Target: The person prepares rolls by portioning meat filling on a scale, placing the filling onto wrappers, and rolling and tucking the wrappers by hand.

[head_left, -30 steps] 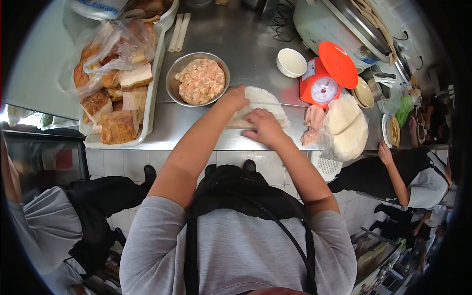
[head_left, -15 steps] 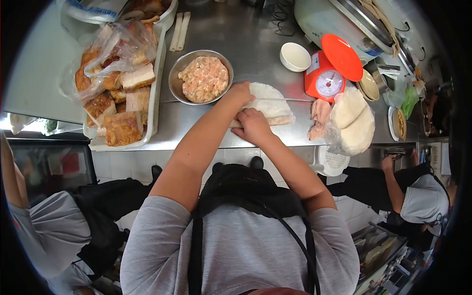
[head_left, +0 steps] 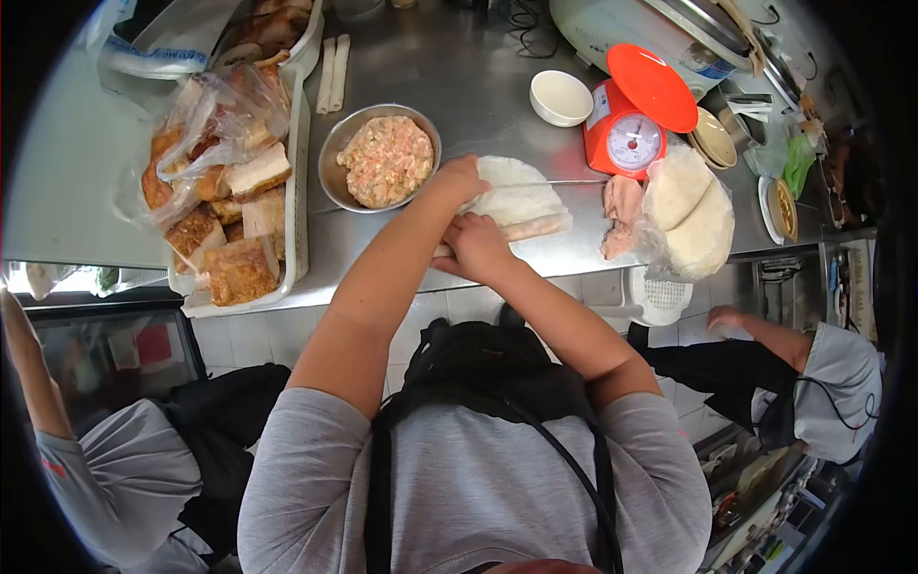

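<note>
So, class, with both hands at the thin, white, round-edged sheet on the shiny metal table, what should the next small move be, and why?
Probably fold the white sheet inward from its left side, over the pinkish-white roll at its near edge: the left hand is at that side, the right hand covers the roll's left part, and beyond the roll the sheet lies flat.

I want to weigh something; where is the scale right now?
In the head view, the scale stands on the table, right of centre, just right of the white bowl and beyond the pink pieces.
</note>
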Available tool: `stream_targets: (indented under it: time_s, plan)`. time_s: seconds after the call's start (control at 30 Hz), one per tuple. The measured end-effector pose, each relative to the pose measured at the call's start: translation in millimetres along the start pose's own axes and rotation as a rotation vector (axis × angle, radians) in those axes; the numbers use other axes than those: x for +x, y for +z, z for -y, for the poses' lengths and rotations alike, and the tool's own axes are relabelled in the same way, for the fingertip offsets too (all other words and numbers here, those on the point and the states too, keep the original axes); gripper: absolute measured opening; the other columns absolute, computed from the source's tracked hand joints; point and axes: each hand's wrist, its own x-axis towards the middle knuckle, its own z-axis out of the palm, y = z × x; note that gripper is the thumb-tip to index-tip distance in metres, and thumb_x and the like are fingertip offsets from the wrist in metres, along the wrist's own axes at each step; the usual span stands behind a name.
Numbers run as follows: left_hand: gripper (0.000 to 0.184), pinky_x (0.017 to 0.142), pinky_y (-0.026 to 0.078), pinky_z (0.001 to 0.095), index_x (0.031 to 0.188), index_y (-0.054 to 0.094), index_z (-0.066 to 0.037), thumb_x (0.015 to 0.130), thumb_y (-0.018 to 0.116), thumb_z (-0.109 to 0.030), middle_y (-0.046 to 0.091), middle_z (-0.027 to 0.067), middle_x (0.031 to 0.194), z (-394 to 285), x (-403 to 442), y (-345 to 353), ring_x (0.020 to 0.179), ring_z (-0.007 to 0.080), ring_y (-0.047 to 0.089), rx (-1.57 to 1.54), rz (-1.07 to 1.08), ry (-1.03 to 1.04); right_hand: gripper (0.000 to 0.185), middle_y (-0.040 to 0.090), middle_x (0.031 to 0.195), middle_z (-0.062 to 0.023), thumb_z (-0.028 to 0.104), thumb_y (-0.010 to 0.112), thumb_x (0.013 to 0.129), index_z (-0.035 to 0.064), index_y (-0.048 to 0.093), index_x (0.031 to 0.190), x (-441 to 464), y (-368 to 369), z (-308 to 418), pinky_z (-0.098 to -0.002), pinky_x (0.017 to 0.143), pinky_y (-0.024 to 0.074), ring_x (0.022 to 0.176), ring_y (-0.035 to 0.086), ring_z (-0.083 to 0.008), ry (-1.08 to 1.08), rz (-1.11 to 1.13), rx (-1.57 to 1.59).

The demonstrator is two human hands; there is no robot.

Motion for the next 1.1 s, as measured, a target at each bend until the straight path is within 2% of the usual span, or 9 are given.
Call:
stream_targets:
  time_s: [0.2, 0.3, 0.43, 0.53, 0.63, 0.83, 0.93, 1.03, 1.1]
  plan:
    - [0.052, 0.089, 0.042, 0.0398, 0.109, 0.047, 0.003, 0.078, 0.062, -0.036, 0.055, 0.0248, 0.109, -0.9, 0.5, -0.2, 0.103, 0.0345, 0.054, 0.044, -0.019, 0.021, 0.042, 0.059, 0.096, -0.0077, 0.033, 0.072, 0.063, 0.0098, 0.061, 0.096, 9.4, 26.3, 18.3, -0.038, 0.074, 0.0409, 0.09, 0.053, -0.0252, 0.041, -0.104, -0.068]
    - [0.052, 0.09, 0.041, 0.04, 0.11, 0.047, 0.003, 0.078, 0.062, -0.036, 0.055, 0.0248, 0.109, 0.9, 0.5, 2.5, 0.105, 0.035, 0.053, 0.033, -0.036, 0.038, 0.04, 0.057, 0.094, -0.0071, 0.034, 0.072, 0.063, 0.0096, 0.06, 0.092, -1.2, 19.7, -1.9, -0.0378, 0.074, 0.0408, 0.089, 0.053, -0.025, -0.231, -0.163, 0.091]
    - [0.061, 0.096, 0.038, 0.0379, 0.122, 0.043, 0.0, 0.076, 0.065, -0.032, 0.05, 0.0228, 0.121, -3.6, -5.3, -1.7, 0.114, 0.0339, 0.046, -0.042, -0.006, -0.025, 0.031, 0.055, 0.087, -0.0053, 0.029, 0.071, 0.064, 0.0101, 0.059, 0.085, -26.9, -26.6, -30.6, -0.0371, 0.073, 0.0408, 0.086, 0.052, -0.024, -0.037, -0.138, -0.047]
    - [0.053, 0.09, 0.041, 0.0407, 0.112, 0.047, 0.003, 0.077, 0.062, -0.034, 0.054, 0.025, 0.111, 1.8, -3.3, 4.1, 0.105, 0.0361, 0.052, -0.01, -0.079, 0.039, 0.028, 0.055, 0.086, -0.005, 0.024, 0.072, 0.063, 0.0104, 0.06, 0.084, -38.1, -25.2, -47.5, -0.0373, 0.076, 0.0409, 0.088, 0.052, -0.0239, 0.027, -0.156, -0.021]
    - [0.051, 0.09, 0.041, 0.0408, 0.11, 0.047, 0.003, 0.078, 0.062, -0.034, 0.055, 0.0243, 0.111, 0.3, -6.7, 4.6, 0.105, 0.036, 0.052, -0.008, -0.101, 0.039, 0.029, 0.057, 0.09, -0.0053, 0.022, 0.072, 0.063, 0.0107, 0.062, 0.088, -40.4, -25.6, -58.7, -0.0373, 0.08, 0.0409, 0.09, 0.052, -0.0247, -0.04, -0.105, 0.082]
    - [0.042, 0.087, 0.044, 0.0407, 0.108, 0.052, -0.005, 0.079, 0.061, -0.035, 0.056, 0.0187, 0.111, -31.8, -0.2, -2.2, 0.105, 0.0319, 0.053, 0.16, -0.045, -0.19, 0.027, 0.058, 0.094, -0.0061, 0.018, 0.071, 0.065, 0.0109, 0.064, 0.09, -55.4, -59.9, -86.8, -0.0387, 0.086, 0.0398, 0.091, 0.053, -0.0268, 0.038, -0.009, 0.087]
    - [0.038, 0.083, 0.044, 0.0414, 0.1, 0.054, -0.011, 0.075, 0.063, -0.038, 0.056, 0.0131, 0.104, -34.6, 4.0, 25.5, 0.102, 0.03, 0.052, 0.137, -0.505, 0.203, 0.026, 0.059, 0.093, -0.0071, 0.019, 0.07, 0.066, 0.0099, 0.064, 0.09, -54.5, -52.2, -94.4, -0.0386, 0.085, 0.0411, 0.091, 0.054, -0.0272, 0.004, -0.001, 0.093]
    - [0.039, 0.08, 0.044, 0.0424, 0.094, 0.054, -0.012, 0.072, 0.065, -0.043, 0.053, 0.0098, 0.097, -22.9, 8.7, 34.5, 0.098, 0.029, 0.05, 0.113, -0.579, 0.366, 0.025, 0.059, 0.091, -0.0084, 0.02, 0.069, 0.067, 0.009, 0.064, 0.09, -58.0, -56.5, -95.5, -0.0378, 0.082, 0.043, 0.09, 0.055, -0.0275, 0.007, 0.032, 0.169]
    - [0.041, 0.08, 0.043, 0.0423, 0.093, 0.055, -0.012, 0.07, 0.065, -0.044, 0.052, 0.0096, 0.096, -21.3, 10.6, 35.3, 0.096, 0.029, 0.051, 0.087, -0.574, 0.371, 0.026, 0.059, 0.089, -0.009, 0.021, 0.069, 0.067, 0.0082, 0.064, 0.089, -52.7, -61.3, -97.7, -0.0372, 0.08, 0.044, 0.089, 0.055, -0.0277, 0.004, 0.106, 0.135]
